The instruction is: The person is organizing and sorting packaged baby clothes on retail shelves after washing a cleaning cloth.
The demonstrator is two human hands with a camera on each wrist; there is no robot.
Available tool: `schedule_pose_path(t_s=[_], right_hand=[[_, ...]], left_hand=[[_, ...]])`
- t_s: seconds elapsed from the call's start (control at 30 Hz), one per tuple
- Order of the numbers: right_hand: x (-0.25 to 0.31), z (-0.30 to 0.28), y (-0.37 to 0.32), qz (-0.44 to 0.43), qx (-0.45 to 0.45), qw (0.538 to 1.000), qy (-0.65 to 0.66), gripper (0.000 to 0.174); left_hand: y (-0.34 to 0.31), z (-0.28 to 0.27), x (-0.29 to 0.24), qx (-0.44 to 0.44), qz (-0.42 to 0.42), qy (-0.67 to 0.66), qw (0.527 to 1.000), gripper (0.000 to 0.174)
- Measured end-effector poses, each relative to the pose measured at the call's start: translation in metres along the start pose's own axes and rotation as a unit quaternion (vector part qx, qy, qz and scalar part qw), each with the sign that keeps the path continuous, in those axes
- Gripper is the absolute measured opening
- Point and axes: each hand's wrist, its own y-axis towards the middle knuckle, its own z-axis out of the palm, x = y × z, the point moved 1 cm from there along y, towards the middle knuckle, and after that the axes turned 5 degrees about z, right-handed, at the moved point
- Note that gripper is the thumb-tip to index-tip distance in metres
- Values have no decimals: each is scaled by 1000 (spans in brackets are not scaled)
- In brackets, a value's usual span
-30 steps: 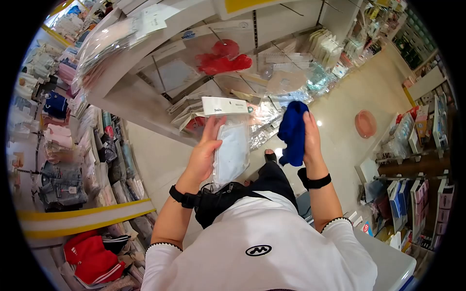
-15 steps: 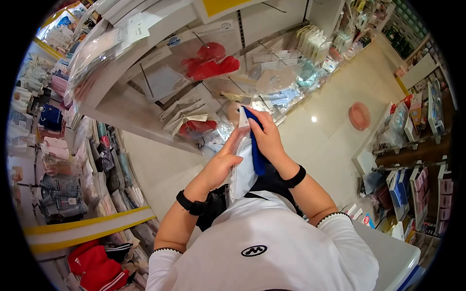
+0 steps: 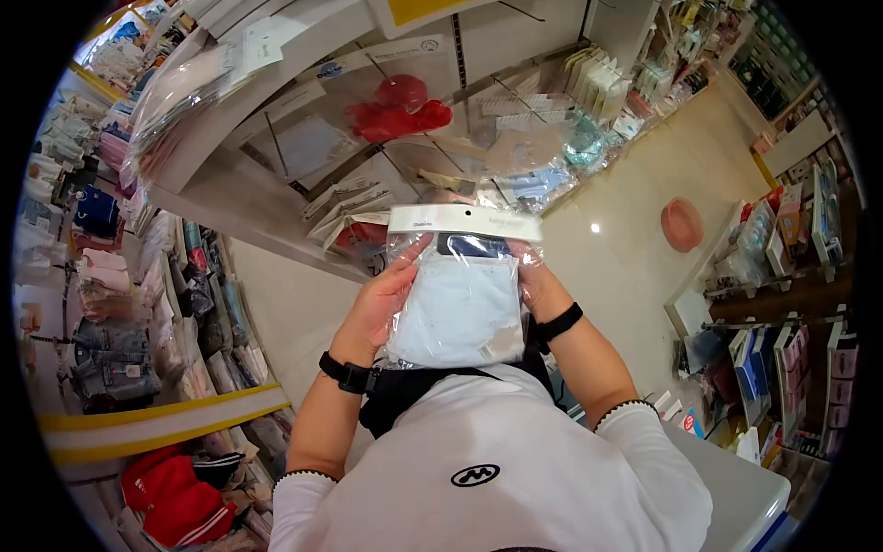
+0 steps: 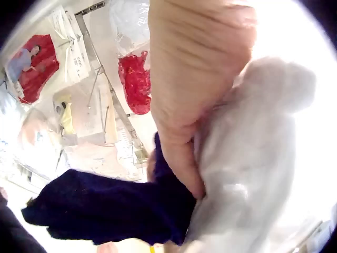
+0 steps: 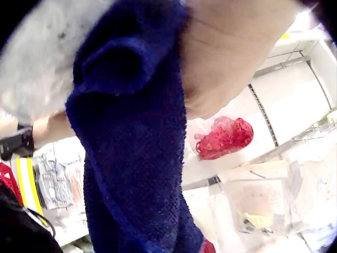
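A clear plastic packet [image 3: 457, 308] with a pale blue folded cloth inside and a white header card faces up before my chest in the head view. My left hand [image 3: 384, 296] grips its left side. At its right edge is my right hand [image 3: 537, 283], partly behind the plastic. A dark blue terry cloth [image 5: 131, 137] hangs from the right hand in the right wrist view. In the left wrist view, that blue cloth [image 4: 116, 205] lies against the packet [image 4: 253, 163], near a finger of my left hand. From the head view, the packet covers most of the blue cloth.
In front stands a white shelf unit [image 3: 221, 207] with hooks holding packaged goods, among them a red item [image 3: 400, 110]. Clothes racks [image 3: 110, 359] fill the left side. A pink basin [image 3: 682, 224] sits on the floor to the right, near shelves [image 3: 782, 313] of boxed goods.
The blue cloth, earlier held apart in the right hand, came against the packet and is now mostly behind it. The packet has turned from edge-on to face up, between both hands.
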Motion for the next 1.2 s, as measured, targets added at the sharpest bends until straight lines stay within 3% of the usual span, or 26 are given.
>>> schedule_pose_path(t_s=[0.1, 0.3, 0.4, 0.5, 0.6, 0.7, 0.73, 0.77, 0.87, 0.93, 1.0, 1.03, 1.2], right_hand=[[10, 43, -22, 20, 32, 996, 80, 35], [11, 30, -31, 9, 25, 995, 92, 32], [21, 36, -40, -7, 2, 994, 112, 30], [37, 33, -52, -2, 57, 987, 149, 32], [45, 35, -59, -67, 65, 992, 80, 35], [43, 20, -47, -8, -21, 1000, 6, 38], [39, 19, -41, -12, -86, 991, -104, 29], [36, 23, -36, -42, -65, 970, -230, 28], [32, 61, -29, 13, 75, 941, -331, 53], [29, 86, -11, -7, 84, 916, -392, 51], [28, 104, 9, -6, 81, 904, -420, 39], [24, 109, 24, 6, 48, 924, -380, 27], [17, 141, 70, -61, 10, 926, -372, 19]], left_hand=[[-4, -2, 0, -22, 1, 0, 1000, 47], [-17, -14, -2, -43, 20, 28, 998, 46], [-22, -26, -2, -104, 21, 70, 992, 45], [-29, -28, -10, -112, 37, 68, 991, 44], [-38, -32, -18, -79, 63, 36, 994, 44], [-49, -32, -26, -80, 109, 40, 990, 44], [-53, -34, -28, -90, 122, 47, 987, 43], [-55, -36, -31, -99, 135, 54, 984, 43], [-61, -46, -38, -83, 155, 58, 983, 43], [-65, -52, -43, -70, 175, 60, 980, 43], [-68, -57, -50, -69, 208, 68, 973, 43], [-68, -60, -54, -85, 223, 80, 968, 41], [-59, -85, -83, -196, 322, 178, 909, 33]])
